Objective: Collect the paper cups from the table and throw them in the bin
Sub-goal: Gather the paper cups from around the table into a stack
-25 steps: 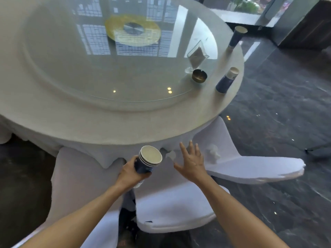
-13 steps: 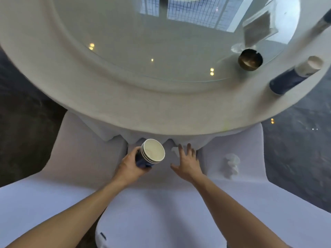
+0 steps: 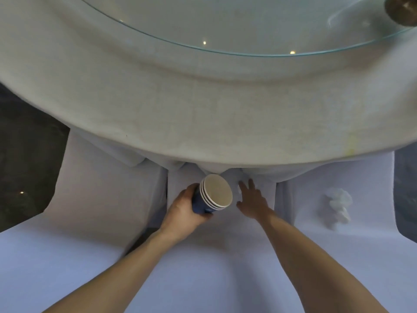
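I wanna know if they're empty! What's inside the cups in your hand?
The left hand holds a stack of paper cups. Three nested rims show. The top cup's inside looks pale and empty. Whatever lies inside the lower cups is covered.

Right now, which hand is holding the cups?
The left hand grips the stack of blue paper cups. The right hand is open and empty, fingers spread just beside them.

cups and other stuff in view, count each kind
paper cups, nested in one stack in the left hand: 3 by the rims showing
crumpled tissue on a chair cover: 1
dark round dish on the glass turntable: 1
total: 5
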Available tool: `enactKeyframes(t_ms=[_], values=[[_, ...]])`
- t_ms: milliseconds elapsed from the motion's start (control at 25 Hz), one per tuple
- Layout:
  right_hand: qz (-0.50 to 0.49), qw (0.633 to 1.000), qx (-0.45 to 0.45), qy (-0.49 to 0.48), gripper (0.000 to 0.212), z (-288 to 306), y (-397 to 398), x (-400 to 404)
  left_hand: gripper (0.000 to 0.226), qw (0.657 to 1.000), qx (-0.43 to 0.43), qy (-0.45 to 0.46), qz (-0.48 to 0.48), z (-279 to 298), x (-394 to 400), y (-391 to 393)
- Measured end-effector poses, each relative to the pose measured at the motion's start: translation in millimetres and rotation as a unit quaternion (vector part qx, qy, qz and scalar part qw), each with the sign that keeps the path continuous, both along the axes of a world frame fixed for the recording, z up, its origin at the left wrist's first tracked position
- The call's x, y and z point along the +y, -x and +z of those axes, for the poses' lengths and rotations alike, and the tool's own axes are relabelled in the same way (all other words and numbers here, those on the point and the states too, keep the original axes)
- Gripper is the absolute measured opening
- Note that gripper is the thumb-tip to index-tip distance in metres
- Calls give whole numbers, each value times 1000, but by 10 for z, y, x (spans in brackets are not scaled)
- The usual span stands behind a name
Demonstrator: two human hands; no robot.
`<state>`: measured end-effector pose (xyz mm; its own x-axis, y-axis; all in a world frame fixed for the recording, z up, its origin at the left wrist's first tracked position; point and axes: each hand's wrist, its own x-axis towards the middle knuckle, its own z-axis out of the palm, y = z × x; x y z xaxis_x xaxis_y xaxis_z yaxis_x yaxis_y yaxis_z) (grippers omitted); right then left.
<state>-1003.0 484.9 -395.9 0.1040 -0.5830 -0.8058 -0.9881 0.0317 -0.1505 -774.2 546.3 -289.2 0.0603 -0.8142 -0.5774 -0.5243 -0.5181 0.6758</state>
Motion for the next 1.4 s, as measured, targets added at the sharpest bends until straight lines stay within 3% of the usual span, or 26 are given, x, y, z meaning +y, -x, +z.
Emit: enactKeyframes(t_ms=[120, 200, 280, 360, 480, 560, 680, 760, 920, 1040, 1240, 1400], values=[[17, 998, 5, -65, 53, 28, 37, 316, 88, 1000, -5, -16, -18, 25, 67, 1], [-27, 997, -10, -78, 41, 196, 79, 520, 86, 999, -17, -34, -33, 126, 99, 17], [-139, 989, -46, -29, 24, 486, 97, 614, 85, 997, -24, -51, -51, 276, 109, 65], [-303, 947, -102, 28, 9, 903, 149, 621, 83, 995, -26, -57, -75, 492, 116, 156], [-460, 861, -188, 106, 32, 1627, 243, 579, 82, 991, -29, -60, -114, 841, 161, 348], [-477, 830, -225, 181, 42, 2073, 324, 511, 83, 990, -17, -53, -126, 1047, 192, 468], [-467, 802, -268, 258, 37, 2610, 392, 497, 83, 991, -8, -26, -132, 1278, 183, 659], [-449, 807, -275, 267, 37, 2807, 431, 538, 83, 990, -5, -8, -142, 1394, 156, 815], [-299, 881, -250, 269, 26, 2865, 592, 660, 83, 987, -12, 9, -157, 1575, 93, 1113], [-226, 898, -239, 291, 32, 2876, 872, 734, 86, 985, -22, 17, -173, 1620, 33, 1363], [-260, 897, -275, 227, 27, 3029, 1481, 620, 82, 988, -34, 20, -148, 1658, -13, 1829], [-222, 921, -234, 218, 53, 2944, 2285, 390, 75, 996, -32, 20, -79, 1638, -4, 2317]])
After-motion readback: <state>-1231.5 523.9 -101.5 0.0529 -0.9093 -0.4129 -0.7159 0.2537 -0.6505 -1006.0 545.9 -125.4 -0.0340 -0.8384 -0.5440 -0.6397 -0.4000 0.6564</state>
